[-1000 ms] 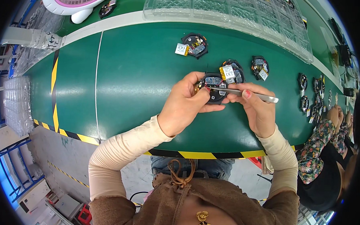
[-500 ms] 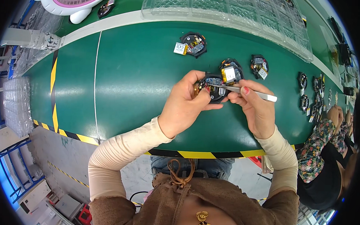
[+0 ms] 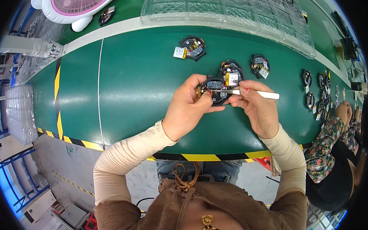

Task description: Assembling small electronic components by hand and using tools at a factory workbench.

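My left hand (image 3: 187, 109) is closed round an opened round black watch case (image 3: 220, 101), its thumb pressing on the inside near a circuit board. Pinched in my right hand (image 3: 261, 112) is a pair of silver tweezers (image 3: 268, 95), whose tips reach into that case beside the thumb. Right behind it sits a second opened watch case (image 3: 230, 66) with a white, yellow-edged battery (image 3: 232, 79); whether the two cases touch I cannot tell. Farther off lie another open case (image 3: 194, 48) to the left and one (image 3: 260, 65) to the right, each with its battery hanging out.
Clear plastic blister trays (image 3: 229, 16) line the far side of the green table (image 3: 136, 76). A pink-and-white fan (image 3: 80, 3) stands at far left. Several more watch cases (image 3: 310, 100) lie at right, near a co-worker's hands (image 3: 343, 113) and flowered sleeve (image 3: 325, 141). Striped tape edges the table.
The whole view has shifted slightly. My hands still hold the watch case and tweezers in nearly the same place, and the tweezers look a little flatter.
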{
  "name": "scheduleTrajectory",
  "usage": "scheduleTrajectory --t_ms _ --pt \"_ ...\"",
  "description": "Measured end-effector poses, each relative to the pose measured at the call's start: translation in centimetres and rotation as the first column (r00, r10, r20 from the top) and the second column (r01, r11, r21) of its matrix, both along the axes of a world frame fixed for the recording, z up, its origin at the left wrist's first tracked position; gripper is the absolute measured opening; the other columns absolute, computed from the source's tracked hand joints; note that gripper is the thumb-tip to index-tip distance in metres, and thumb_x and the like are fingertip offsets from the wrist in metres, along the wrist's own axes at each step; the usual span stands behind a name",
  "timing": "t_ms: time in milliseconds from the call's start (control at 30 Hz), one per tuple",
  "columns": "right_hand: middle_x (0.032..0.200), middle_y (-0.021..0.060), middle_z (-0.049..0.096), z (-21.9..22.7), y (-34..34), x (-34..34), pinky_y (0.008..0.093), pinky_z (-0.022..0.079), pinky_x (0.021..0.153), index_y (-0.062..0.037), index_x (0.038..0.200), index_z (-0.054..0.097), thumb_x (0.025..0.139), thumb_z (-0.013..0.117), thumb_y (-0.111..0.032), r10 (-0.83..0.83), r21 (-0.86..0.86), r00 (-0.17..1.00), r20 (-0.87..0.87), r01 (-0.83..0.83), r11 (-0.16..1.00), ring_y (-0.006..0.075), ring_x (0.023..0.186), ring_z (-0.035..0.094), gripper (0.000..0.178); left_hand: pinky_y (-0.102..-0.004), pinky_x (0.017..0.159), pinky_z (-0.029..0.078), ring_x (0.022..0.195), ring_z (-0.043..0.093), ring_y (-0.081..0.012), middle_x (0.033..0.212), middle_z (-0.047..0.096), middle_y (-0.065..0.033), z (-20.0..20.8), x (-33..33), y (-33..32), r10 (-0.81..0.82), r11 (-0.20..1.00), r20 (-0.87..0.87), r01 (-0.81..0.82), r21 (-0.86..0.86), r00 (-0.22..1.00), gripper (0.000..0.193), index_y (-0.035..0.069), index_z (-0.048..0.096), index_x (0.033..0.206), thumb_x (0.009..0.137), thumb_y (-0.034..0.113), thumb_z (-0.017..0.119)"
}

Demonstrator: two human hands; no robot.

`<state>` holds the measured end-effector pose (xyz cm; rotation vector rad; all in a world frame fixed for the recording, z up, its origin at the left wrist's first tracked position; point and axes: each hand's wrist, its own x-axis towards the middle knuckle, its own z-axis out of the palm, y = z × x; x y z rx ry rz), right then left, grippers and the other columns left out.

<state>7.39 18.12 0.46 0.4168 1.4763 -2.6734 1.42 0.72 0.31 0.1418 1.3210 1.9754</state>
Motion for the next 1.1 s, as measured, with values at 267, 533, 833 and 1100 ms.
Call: scheduleTrajectory --t_ms 267,533,833,1100 --pt "0.087 0.0161 0.06 0.21 -0.26 0.11 0.0321 0.052 0.069 0.002 0.1 0.055 0.085 0.05 -0.006 -0.033 -0.009 0.999 0.02 0.034 0.999 0.0245 0.076 0.063 0.017 -0.0353 0.081 0.052 0.093 0.057 -0.0186 0.104 0.052 -0.011 0.05 0.04 0.06 0.018 1.0 -0.015 -0.018 0.007 1.0 0.021 -0.003 0.037 0.109 0.087 -0.003 0.036" --pt "0.091 0.0155 0.059 0.03 -0.47 0.35 0.0314 0.052 0.071 0.0017 0.101 0.054 0.085 0.051 -0.007 -0.056 -0.062 0.997 0.046 0.059 0.996 0.0255 0.08 0.062 0.018 -0.0367 0.083 0.051 0.096 0.056 -0.0182 0.107 0.052 -0.0107 -0.29 0.18 0.23 0.032 0.999 -0.042 -0.033 -0.021 0.999 0.022 -0.002 0.038 0.11 0.088 -0.001 0.034" --pt "0.093 0.0171 0.059 0.16 -0.69 0.54 0.0327 0.051 0.075 0.0046 0.103 0.053 0.085 0.05 -0.005 -0.062 -0.103 0.997 0.043 0.066 0.993 0.0266 0.083 0.062 0.02 -0.0354 0.083 0.051 0.096 0.057 -0.0193 0.107 0.053 -0.0108 -0.17 0.24 0.3 0.063 0.998 0.027 -0.063 0.01 0.998 0.022 -0.001 0.038 0.11 0.088 -0.001 0.034" --pt "0.094 0.0152 0.059 0.28 -0.93 0.71 0.0316 0.051 0.075 0.0011 0.103 0.052 0.086 0.049 -0.007 -0.07 -0.085 0.997 0.043 0.073 0.994 0.0246 0.084 0.062 0.019 -0.0332 0.081 0.053 0.092 0.057 -0.0175 0.102 0.052 -0.0114 0.19 0.26 0.46 0.09 0.996 0.017 -0.09 0.019 0.996 0.021 -0.005 0.036 0.107 0.086 -0.004 0.036"
